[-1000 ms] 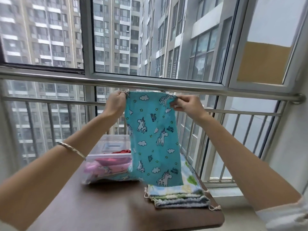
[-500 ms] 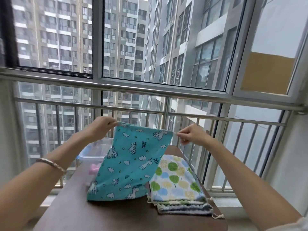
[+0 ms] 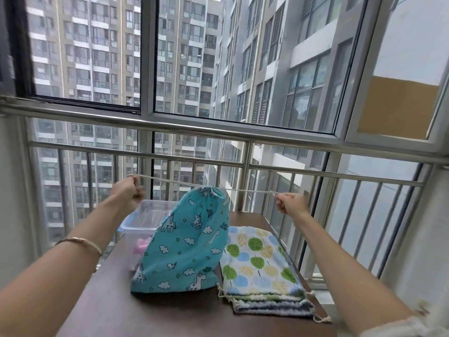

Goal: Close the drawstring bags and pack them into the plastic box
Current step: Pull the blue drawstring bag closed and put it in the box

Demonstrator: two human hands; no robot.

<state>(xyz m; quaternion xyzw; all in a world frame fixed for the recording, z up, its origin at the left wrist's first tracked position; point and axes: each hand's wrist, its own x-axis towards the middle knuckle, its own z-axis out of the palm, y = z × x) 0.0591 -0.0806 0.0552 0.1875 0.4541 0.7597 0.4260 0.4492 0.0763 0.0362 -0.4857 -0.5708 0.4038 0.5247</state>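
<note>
A teal unicorn-print drawstring bag point(image 3: 187, 244) hangs over the table with its bottom resting on the wood and its mouth gathered tight at the top. My left hand point(image 3: 127, 192) grips the left drawstring end; my right hand point(image 3: 290, 204) pinches the right end. The white cord point(image 3: 247, 190) runs taut between them. Behind the bag on the left stands the clear plastic box point(image 3: 141, 220) with pink fabric inside, partly hidden by the bag. To the right lies a flat stack of bags point(image 3: 262, 268), the top one with a tree print.
The brown table point(image 3: 116, 302) is small, with edges close on the left and right. A steel railing point(image 3: 218, 164) and window glass stand directly behind the table. A white wall point(image 3: 418, 263) is at the right.
My hands have pulled apart sideways, drawing the cords out, and the bag's mouth has gone from spread open to cinched tight.
</note>
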